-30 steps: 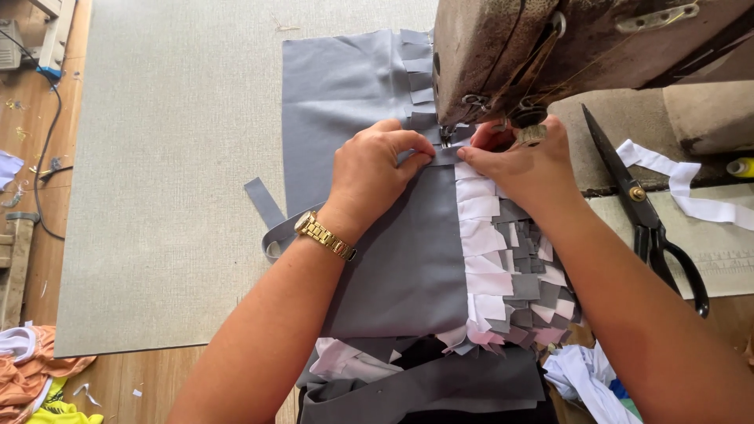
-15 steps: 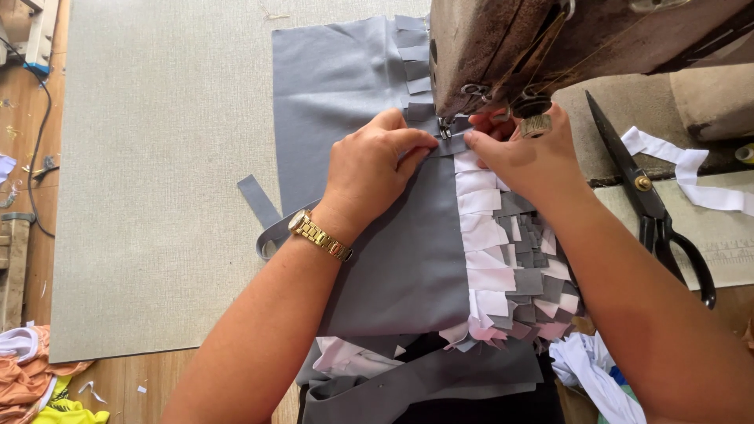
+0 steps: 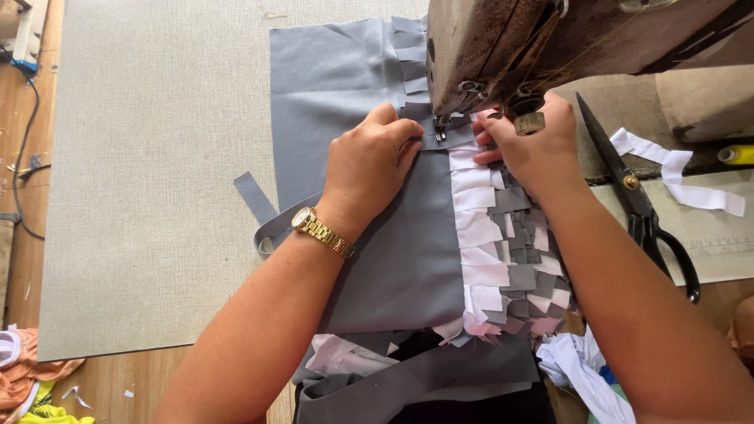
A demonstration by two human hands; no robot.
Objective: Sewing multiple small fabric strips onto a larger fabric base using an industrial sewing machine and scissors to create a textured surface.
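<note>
**Grey cloth held flat at the needle of a sewing machine**

A grey fabric panel (image 3: 393,259) is spread on a pale textured mat (image 3: 141,173) and runs under the head of a worn brown sewing machine (image 3: 503,39). The left hand (image 3: 369,161) is laid flat on the panel, fingers extended and pressed down beside the presser foot (image 3: 440,129); nothing is gripped, the cloth is only pinned by the palm and fingertips. The right hand (image 3: 530,149) is curled loosely on the other side of the foot, its fingertips pressed on a row of white and grey fabric strips (image 3: 503,251) overlapped along the panel's edge. A gold wristwatch (image 3: 322,232) is worn on the left wrist. Black scissors (image 3: 640,204) are lying to the right, beside a loose white ribbon strip (image 3: 675,169).

The cloth is judged light, soft and limp, likely to slide and bunch unless kept flat. The loose strips are apt to shift. A hold is best taken with flat fingers close on either side of the foot.
</note>
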